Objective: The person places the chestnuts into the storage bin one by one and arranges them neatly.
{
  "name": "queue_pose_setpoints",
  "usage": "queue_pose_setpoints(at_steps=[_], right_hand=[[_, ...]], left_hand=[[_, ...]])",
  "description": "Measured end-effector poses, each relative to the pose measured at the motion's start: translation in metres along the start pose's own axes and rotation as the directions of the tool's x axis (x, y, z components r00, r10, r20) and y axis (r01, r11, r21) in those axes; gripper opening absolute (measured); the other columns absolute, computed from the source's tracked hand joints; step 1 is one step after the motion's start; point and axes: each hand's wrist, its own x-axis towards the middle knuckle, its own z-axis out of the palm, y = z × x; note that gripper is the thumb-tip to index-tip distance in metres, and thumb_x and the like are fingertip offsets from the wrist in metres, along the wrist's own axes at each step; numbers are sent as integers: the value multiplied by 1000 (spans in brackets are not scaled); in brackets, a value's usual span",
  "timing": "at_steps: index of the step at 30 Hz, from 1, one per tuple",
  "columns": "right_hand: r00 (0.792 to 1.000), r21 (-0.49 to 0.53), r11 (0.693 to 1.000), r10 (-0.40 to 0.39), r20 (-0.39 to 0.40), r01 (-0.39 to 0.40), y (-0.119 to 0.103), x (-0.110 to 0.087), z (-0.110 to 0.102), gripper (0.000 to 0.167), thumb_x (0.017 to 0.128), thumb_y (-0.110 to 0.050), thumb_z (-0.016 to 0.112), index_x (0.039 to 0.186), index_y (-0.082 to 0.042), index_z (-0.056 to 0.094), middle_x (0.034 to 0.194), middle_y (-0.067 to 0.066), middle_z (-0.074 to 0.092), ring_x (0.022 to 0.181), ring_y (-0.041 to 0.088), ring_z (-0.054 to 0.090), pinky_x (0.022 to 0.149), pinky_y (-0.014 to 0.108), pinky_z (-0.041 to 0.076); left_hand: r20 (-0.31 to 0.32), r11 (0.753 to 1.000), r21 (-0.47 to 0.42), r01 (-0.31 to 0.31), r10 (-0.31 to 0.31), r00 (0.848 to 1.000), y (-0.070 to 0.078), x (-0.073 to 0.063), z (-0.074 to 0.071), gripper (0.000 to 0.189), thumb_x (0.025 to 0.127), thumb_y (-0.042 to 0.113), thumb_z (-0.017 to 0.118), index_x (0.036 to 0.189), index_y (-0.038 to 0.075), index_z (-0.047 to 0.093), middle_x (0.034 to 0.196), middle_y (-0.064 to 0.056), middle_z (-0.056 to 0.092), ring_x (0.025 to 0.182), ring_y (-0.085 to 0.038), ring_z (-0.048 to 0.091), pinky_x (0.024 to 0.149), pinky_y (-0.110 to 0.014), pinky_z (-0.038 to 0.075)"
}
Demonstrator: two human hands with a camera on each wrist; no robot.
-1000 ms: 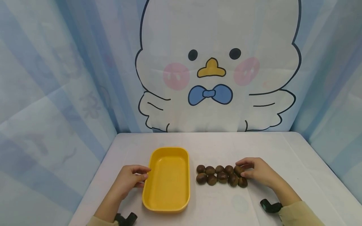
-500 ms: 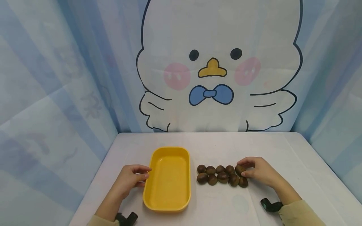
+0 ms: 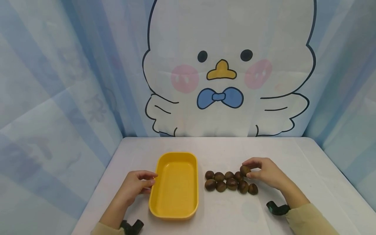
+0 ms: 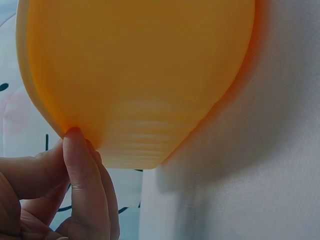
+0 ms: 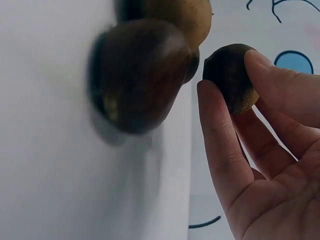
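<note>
My right hand [image 3: 265,171] pinches a brown chestnut [image 3: 245,170] between thumb and fingers, just above the right end of the back row. In the right wrist view the held chestnut [image 5: 232,77] is off the table, with another chestnut [image 5: 142,75] beside it, blurred. Several more chestnuts [image 3: 232,184] lie in two rows to the right of a yellow tray [image 3: 174,214]. My left hand [image 3: 137,184] holds the tray's left rim. In the left wrist view, thumb and fingers [image 4: 82,170] meet at the tray's edge [image 4: 135,159]. Nothing lies in the tray.
A white cloth covers the table [image 3: 223,215]. Behind it hangs a curtain [image 3: 226,120] printed with a white cartoon bird. Blue-and-white curtains [image 3: 53,107] close off both sides. Dark wrist devices [image 3: 277,208] sit under both wrists.
My right hand has lifted the chestnut from the right end of the back row and moved it slightly up and left. The left hand keeps its place on the tray.
</note>
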Motion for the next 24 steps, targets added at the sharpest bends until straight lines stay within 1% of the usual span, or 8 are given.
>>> queue_pose_setpoints(at_steps=[4,8,13,19,24], right_hand=[[999,9,999,-44,-2,44,-9,6,4,38,92,-16,83,128,-11,75,128,10,76,128,38,67,105,61,56],[998,30,998,-63,8,62,-19,11,10,38,92,-16,83,129,-11,75,129,11,76,129,38,67,103,58,58],[997,52,996,-77,16,76,-34,19,16,36,94,-18,81,129,-14,75,131,8,75,131,37,66,107,62,56],[994,77,992,-104,23,102,-50,31,24,36,93,-18,81,128,-15,75,130,7,75,131,36,65,107,62,56],[992,70,991,-117,37,115,-65,40,31,37,92,-17,82,128,-17,76,129,4,76,131,33,66,111,67,52]], left_hand=[[2,1000,-14,-1,1,1000,0,0,0,24,96,1,77,119,6,81,108,-10,76,80,-20,68,74,-33,67],[1,1000,-17,4,-4,1000,0,-1,0,24,96,1,77,119,6,81,109,-10,76,80,-20,68,74,-33,67],[-3,1000,-20,8,-8,1000,-1,-1,1,24,96,1,77,119,7,81,109,-10,76,80,-20,68,74,-32,67],[1,1000,-31,4,-4,1000,-1,0,1,24,96,1,77,119,6,81,109,-9,77,80,-20,68,74,-33,67],[-2,1000,-29,7,-7,1000,-2,0,1,24,96,1,77,119,7,81,109,-9,77,80,-20,68,74,-33,67]])
